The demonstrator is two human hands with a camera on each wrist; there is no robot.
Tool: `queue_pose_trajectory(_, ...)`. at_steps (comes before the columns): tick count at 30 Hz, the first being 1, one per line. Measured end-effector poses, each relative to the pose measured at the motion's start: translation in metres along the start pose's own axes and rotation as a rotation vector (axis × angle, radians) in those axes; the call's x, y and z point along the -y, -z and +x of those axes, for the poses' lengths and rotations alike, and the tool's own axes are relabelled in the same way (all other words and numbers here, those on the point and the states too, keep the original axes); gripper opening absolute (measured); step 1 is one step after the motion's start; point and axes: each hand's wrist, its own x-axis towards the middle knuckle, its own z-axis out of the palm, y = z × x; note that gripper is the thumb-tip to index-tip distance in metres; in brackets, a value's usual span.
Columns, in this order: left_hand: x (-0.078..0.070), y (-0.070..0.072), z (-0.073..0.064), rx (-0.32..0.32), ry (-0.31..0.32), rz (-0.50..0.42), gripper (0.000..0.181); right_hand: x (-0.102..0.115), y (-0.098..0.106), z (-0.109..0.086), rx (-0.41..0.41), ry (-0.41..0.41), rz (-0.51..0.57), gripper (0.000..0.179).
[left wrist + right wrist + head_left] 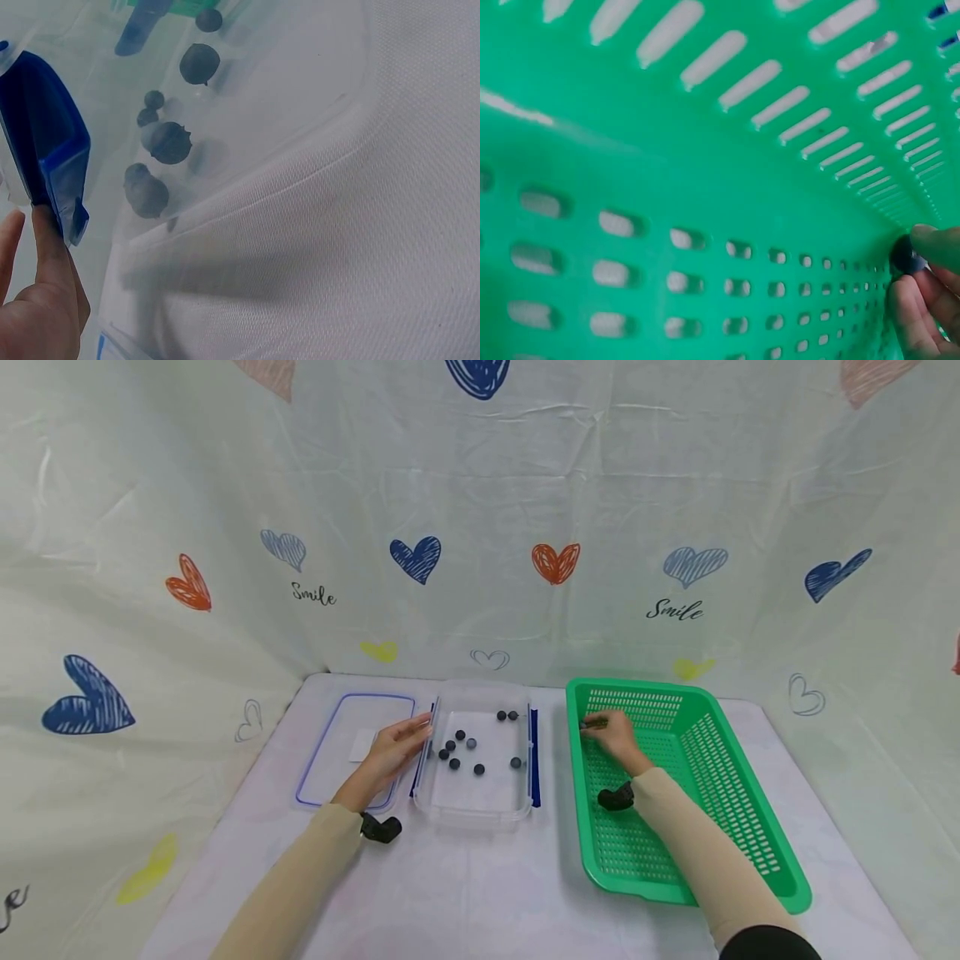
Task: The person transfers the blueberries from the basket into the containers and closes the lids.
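Note:
A clear plastic container [474,817] stands mid-table with several blueberries [479,769] scattered on its floor. My left hand [392,753] rests against its left wall with the fingers extended. In the left wrist view those fingers touch a blue side latch [64,142] that hangs folded down. My right hand [613,737] is inside the green basket [757,810], close to its left wall. Between thumb and fingers it pinches a dark blueberry [906,256], low beside the slotted wall in the right wrist view.
Left of the container lies a clear lid [337,714] with a blue rim, partly under my left hand. A second blue latch [535,758] sticks out on the container's right side, facing the basket. A heart-printed curtain [487,485] rises behind the table.

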Motion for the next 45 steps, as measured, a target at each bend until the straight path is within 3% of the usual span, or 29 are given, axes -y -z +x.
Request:
queue_pose_trajectory(16,0.0,0.0,0.001,0.004,0.004,0.015,0.051,0.001,-0.003,0.002,-0.05,0.053,-0.036,0.017)
queue_pose_trajectory(26,-0.001,0.0,0.001,0.006,0.002,0.016,0.052,0.009,0.009,0.002,-0.054,-0.032,-0.019,0.02)
queue_pose_trajectory(45,0.003,0.002,0.001,0.014,-0.005,0.012,0.053,0.019,0.033,-0.001,-0.02,-0.037,0.007,0.026)
